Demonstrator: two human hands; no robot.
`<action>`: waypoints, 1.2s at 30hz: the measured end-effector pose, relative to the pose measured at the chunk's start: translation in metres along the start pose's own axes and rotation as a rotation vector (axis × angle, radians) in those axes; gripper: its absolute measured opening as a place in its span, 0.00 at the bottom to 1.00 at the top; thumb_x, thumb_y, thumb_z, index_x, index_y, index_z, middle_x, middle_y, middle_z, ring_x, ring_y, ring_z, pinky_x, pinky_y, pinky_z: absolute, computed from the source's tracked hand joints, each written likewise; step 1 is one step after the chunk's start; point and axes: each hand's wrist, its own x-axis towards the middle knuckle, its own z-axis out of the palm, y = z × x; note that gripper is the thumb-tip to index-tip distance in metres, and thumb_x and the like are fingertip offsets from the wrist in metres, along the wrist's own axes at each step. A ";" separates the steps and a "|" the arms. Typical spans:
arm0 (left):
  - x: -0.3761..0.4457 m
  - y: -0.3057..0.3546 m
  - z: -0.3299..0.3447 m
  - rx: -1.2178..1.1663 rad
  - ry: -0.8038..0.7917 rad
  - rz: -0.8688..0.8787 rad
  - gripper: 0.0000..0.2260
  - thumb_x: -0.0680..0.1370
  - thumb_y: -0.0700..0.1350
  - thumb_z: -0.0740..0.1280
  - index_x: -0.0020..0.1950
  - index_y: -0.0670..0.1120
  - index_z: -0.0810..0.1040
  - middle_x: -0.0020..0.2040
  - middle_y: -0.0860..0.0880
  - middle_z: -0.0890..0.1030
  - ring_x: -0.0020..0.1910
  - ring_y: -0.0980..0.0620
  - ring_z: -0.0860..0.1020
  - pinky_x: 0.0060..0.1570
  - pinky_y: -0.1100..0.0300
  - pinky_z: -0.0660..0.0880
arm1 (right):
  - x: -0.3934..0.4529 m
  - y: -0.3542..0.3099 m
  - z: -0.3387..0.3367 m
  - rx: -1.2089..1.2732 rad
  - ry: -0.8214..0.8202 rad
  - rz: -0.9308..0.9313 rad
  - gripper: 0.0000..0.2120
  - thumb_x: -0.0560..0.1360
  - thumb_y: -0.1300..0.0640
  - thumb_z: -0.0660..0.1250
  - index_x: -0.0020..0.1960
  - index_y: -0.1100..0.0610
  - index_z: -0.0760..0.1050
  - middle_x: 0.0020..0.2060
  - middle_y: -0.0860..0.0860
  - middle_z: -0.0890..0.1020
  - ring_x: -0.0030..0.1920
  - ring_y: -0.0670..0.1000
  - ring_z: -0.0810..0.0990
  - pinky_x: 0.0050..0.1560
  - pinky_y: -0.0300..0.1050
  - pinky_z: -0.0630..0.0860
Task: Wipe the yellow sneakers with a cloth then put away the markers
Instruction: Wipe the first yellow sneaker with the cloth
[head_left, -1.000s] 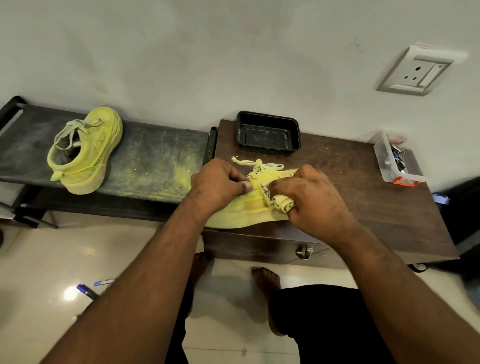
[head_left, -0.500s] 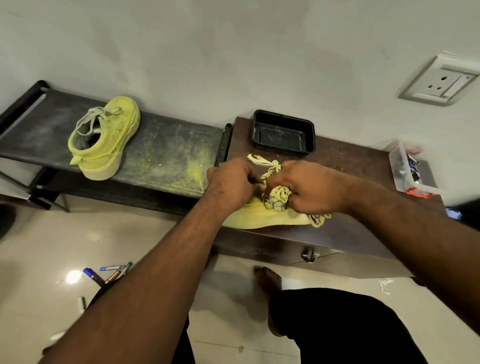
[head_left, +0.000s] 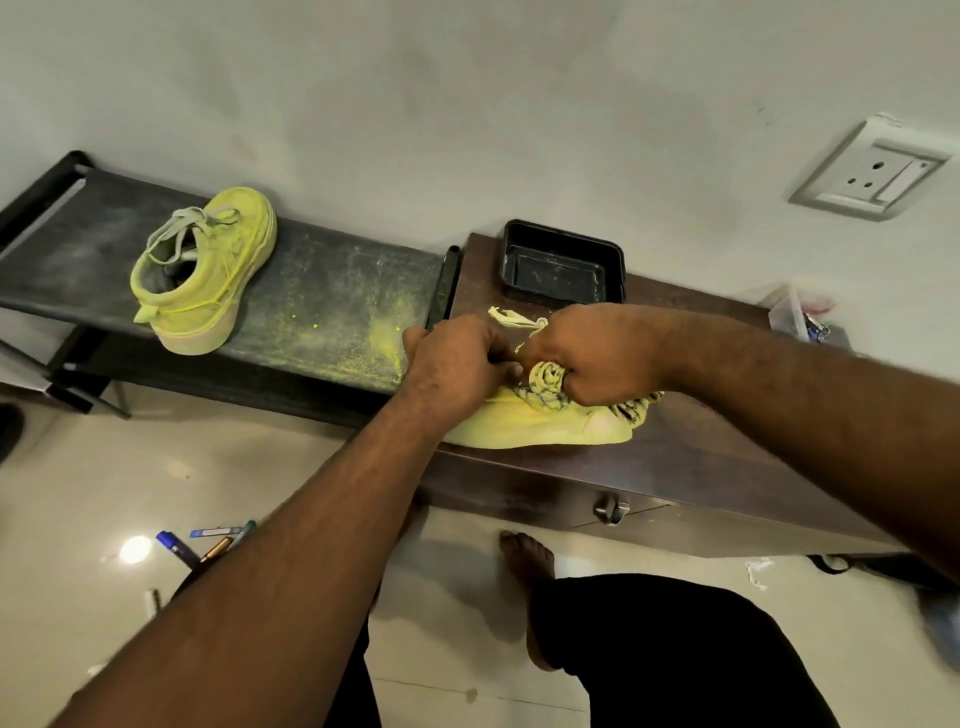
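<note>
Sneaker (head_left: 535, 423) mid-frame is getting rubbed by right hand (head_left: 602, 358) gripping cloth (head_left: 545, 382), left hand (head_left: 457, 364) holding it, markers (head_left: 208, 545) lower left still waiting.

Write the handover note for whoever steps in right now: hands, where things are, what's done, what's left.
Left hand holds the sneaker on the wooden cabinet steady. Right hand grips the bunched cloth and presses it on that sneaker's upper.
The second sneaker stands alone on the dark bench, which is dusted with yellow powder.
Markers lie on the floor, partly hidden behind the left forearm. An empty black tray sits at the back of the cabinet.
Done: wiping of the cabinet sneaker is under way.
Left: finish it, check the other sneaker, put away the markers.
</note>
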 end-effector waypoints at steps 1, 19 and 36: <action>-0.002 -0.001 0.000 0.003 0.006 0.008 0.05 0.74 0.55 0.69 0.46 0.57 0.83 0.42 0.59 0.82 0.46 0.57 0.71 0.52 0.55 0.57 | -0.001 -0.001 -0.002 -0.040 -0.021 0.000 0.17 0.71 0.61 0.60 0.58 0.50 0.72 0.40 0.49 0.77 0.43 0.52 0.78 0.45 0.51 0.78; -0.001 -0.006 0.001 -0.140 0.021 -0.026 0.05 0.71 0.56 0.73 0.41 0.55 0.84 0.43 0.59 0.83 0.47 0.59 0.73 0.54 0.53 0.56 | -0.031 0.008 0.011 0.040 0.173 0.176 0.21 0.70 0.62 0.63 0.62 0.53 0.74 0.47 0.51 0.78 0.53 0.50 0.74 0.50 0.46 0.73; -0.002 0.001 -0.001 -0.165 -0.013 -0.104 0.06 0.71 0.52 0.74 0.35 0.54 0.81 0.36 0.61 0.80 0.45 0.60 0.74 0.52 0.53 0.58 | -0.017 -0.035 0.040 1.280 0.460 0.472 0.12 0.68 0.73 0.62 0.48 0.65 0.78 0.45 0.62 0.83 0.47 0.62 0.82 0.48 0.56 0.79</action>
